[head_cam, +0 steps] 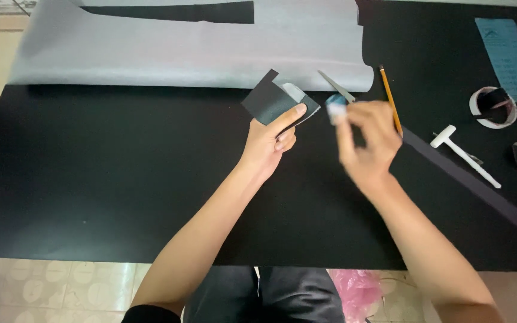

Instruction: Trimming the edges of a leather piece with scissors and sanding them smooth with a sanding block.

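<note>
Left hand [268,143] pinching thin dark flat cut piece [273,100] by its lower edge, above black tabletop [121,173]. Looks light, bendy, easy to crease. Right hand [366,137], blurred, pinching small blue-white thing [335,103] by fingertips.

Pencil [390,98] right of scissors [336,87], tape roll [493,107] far right on table [91,179]

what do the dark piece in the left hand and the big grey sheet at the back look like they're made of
The dark piece in the left hand looks like thin leather or faux leather: matte black, stiff, with a cleanly cut edge and a paler underside showing. The grey sheet looks like thin paper or interfacing: matte, with a curled edge. Neither is certain.
</note>
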